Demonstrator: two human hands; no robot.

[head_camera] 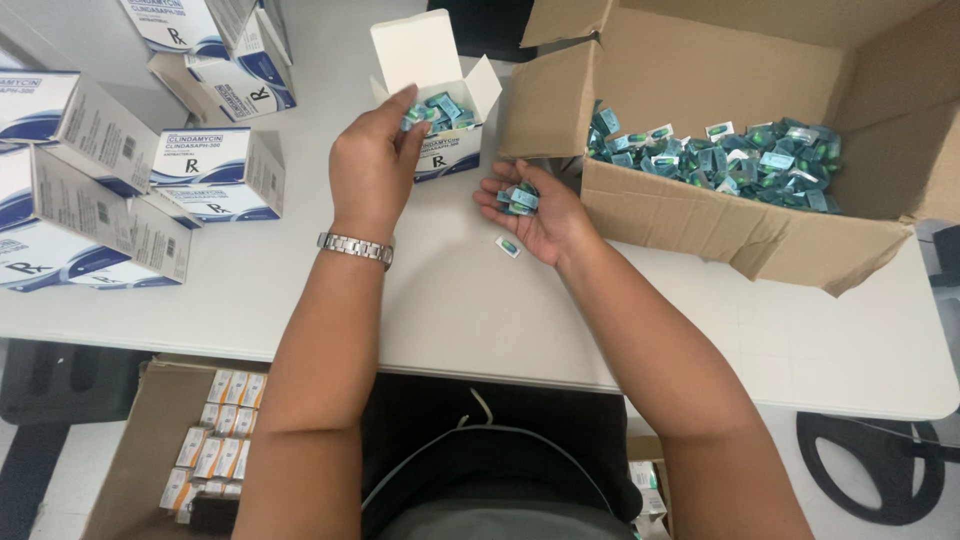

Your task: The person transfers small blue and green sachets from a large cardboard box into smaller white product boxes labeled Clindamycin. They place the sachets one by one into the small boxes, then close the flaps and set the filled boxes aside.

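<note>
Capsule packets (521,197) in right hand (540,220) (cupped)

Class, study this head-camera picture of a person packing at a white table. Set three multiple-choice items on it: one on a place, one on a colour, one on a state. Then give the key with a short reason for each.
1. Where is the big cardboard carton of loose packets?
A. On the table, at the person's right
B. On the floor
C. On a stack of white boxes

2. What colour are most of the small packets?
A. Red
B. Teal-green
C. Yellow

3. How is the small white box by the left hand?
A. Shut and taped
B. Crushed flat
C. Open, lid flap up, packets inside

Key: 1 A, it rests on the table beyond the right hand. 2 B, the heap looks teal-green. 3 C, its flap stands up and packets show inside.
</note>
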